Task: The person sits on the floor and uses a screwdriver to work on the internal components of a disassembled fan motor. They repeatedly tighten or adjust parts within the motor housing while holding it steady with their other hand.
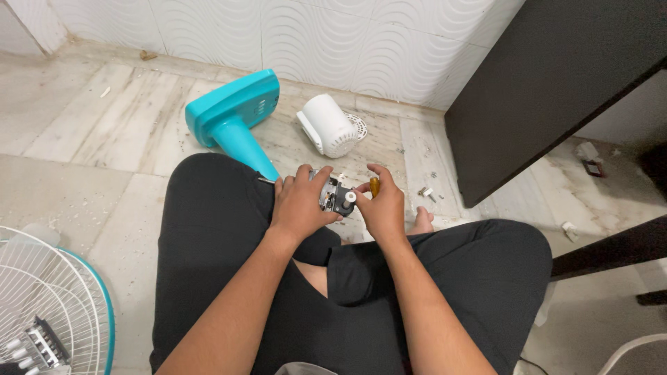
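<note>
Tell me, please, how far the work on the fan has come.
Done: the fan is in pieces. The white motor cover and teal stand lie on the floor, the wire grille beside the knee, loose small parts near the foot. In hand: the left hand holds the motor unit; the right hand holds an amber-handled screwdriver at it. Left: everything is still apart.
</note>
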